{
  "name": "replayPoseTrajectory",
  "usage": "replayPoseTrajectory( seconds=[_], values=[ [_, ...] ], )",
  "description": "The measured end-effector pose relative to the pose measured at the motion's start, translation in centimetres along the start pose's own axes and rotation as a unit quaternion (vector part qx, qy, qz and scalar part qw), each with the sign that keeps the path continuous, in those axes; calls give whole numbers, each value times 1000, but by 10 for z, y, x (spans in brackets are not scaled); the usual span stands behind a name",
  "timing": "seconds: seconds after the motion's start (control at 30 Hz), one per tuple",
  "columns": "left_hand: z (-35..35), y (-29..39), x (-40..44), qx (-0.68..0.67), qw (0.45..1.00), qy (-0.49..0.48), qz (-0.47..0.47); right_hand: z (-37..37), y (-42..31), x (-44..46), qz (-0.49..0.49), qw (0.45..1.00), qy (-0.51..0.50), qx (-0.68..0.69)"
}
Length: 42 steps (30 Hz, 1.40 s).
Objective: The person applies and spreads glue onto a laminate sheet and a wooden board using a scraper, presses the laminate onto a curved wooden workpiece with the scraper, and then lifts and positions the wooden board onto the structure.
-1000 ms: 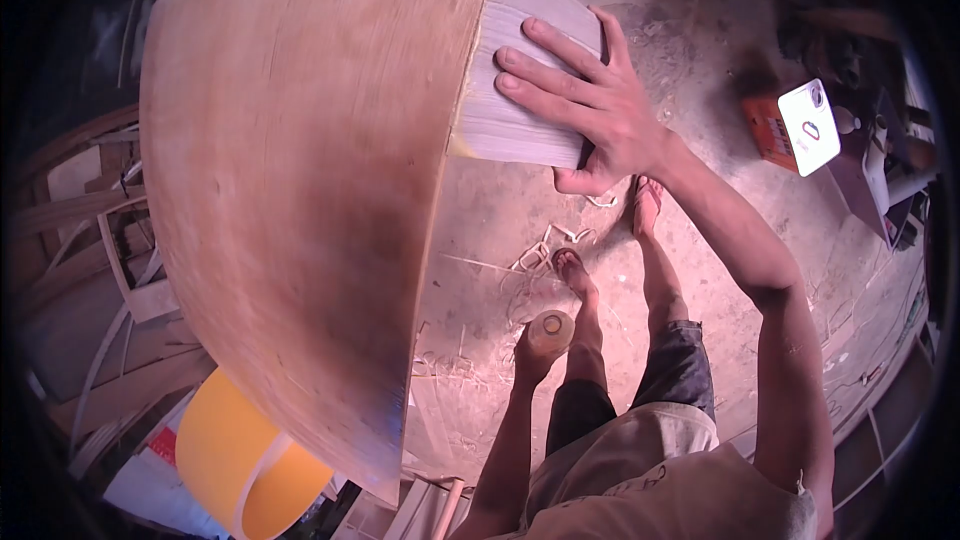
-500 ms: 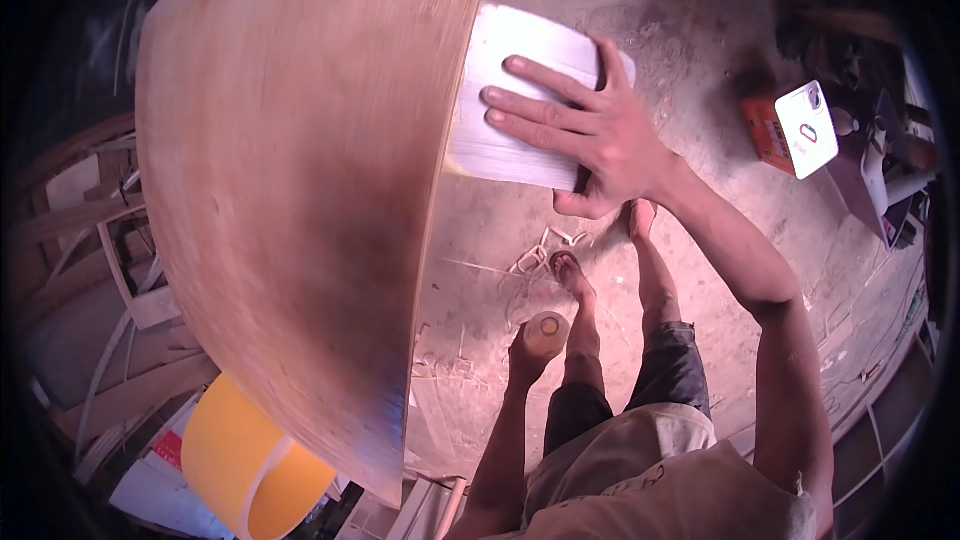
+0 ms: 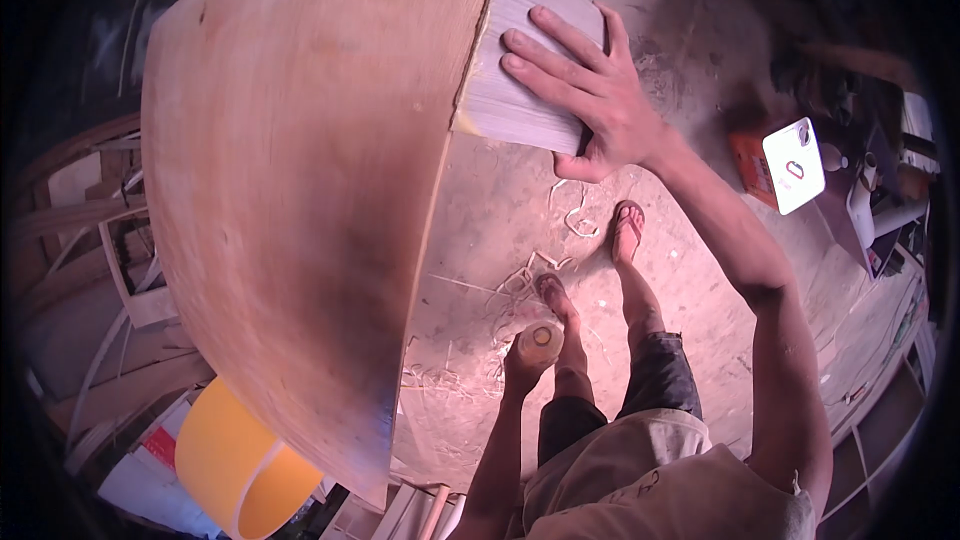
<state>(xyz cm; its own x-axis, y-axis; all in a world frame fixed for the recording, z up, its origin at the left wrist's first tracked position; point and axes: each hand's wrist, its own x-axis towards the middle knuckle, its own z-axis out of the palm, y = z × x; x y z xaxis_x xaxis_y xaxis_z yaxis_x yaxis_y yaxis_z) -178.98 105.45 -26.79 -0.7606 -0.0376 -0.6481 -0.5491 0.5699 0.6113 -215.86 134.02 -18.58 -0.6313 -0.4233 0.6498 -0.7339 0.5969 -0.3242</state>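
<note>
My right hand (image 3: pixel 610 105) spans a pale, streaked rectangular piece (image 3: pixel 530 60). Its fingers are spread over the face, while the thumb sits at the near edge. One side of this piece meets the long edge of a large brown wooden board (image 3: pixel 300 140); whether it is pressed there is unclear. Lower down, my left hand (image 3: pixel 522 365) is closed around a pale bottle (image 3: pixel 542 340), seen from its top with a round ring at the mouth. The bottle is held above the floor, near my legs and apart from the board.
A yellow roll (image 3: pixel 225 450) stands under the board at lower left, near wooden frames and offcuts (image 3: pixel 135 270). Thin strips (image 3: pixel 530 275) litter the floor by my feet. An orange-and-white box (image 3: pixel 790 168) is at the right beside dark clutter.
My right hand and the pale piece have moved up along the board's edge. The floor and box sit lower in view. My left hand still holds the bottle, shifted slightly.
</note>
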Motion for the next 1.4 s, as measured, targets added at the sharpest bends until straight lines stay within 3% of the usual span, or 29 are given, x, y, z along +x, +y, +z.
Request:
replayPoseTrajectory(
  seconds=[0.3, 0.47, 0.57, 0.9, 1.4],
  values=[
    [18, 13, 10, -57, 998, -2, -13, -7, 1, -3, 4, 1000, -29, 10],
    [26, 1, 19, -29, 999, -12, 16, -19, -5, 1, 31, 995, -96, -6],
    [22, 14, 20, -25, 999, -12, -26, -19, -3, -2, 45, 987, -153, -11],
    [13, 38, 25, -3, 1000, 3, -20, -30, 51, 5, 44, 998, 37, -20],
    [33, 48, 37, -44, 999, -25, 9, -19, 89, 21, -2, 1000, 11, 9]
  ],
)
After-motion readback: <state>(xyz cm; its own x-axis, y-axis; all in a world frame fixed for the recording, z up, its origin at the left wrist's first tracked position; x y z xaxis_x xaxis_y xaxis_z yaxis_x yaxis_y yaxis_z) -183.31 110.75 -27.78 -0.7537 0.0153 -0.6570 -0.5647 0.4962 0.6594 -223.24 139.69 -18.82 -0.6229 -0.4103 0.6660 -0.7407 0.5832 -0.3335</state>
